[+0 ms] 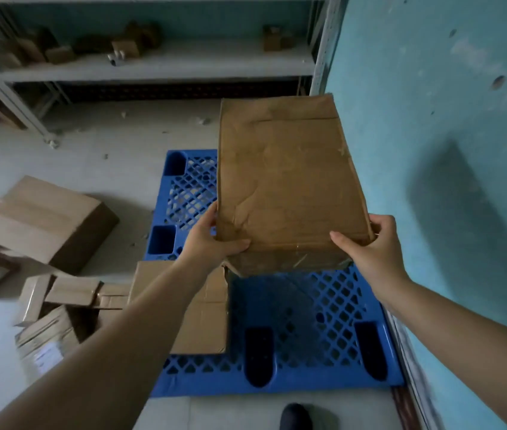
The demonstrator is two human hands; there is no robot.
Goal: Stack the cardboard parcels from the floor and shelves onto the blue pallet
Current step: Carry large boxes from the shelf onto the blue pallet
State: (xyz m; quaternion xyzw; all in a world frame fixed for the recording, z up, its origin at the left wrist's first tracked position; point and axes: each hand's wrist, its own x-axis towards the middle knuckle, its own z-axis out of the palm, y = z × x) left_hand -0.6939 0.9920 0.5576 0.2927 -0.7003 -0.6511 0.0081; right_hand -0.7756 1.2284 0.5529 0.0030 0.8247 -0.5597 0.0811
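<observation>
A person looks down at their two bare arms, which reach forward holding a large, worn cardboard parcel (289, 181) in the air above a blue pallet (308, 308). The left hand (212, 240) clamps the parcel's near left corner, thumb lying across the top face and fingers wrapped around the side. The right hand (367, 243) clamps the near right corner in the same way, thumb on top. The parcel stretches away from both hands toward the far side, its far end tilted upward, so nearly all of it lies beyond the grip. The pallet lies flat on a pale floor against a teal wall (432, 150) on the right. A flatter cardboard box (202, 311) already rests on the pallet's near left part, under the left forearm. More cardboard boxes (44, 225) lie scattered on the floor to the left. Far off, a metal shelf (159, 69) holds several small brown parcels, blurred.
</observation>
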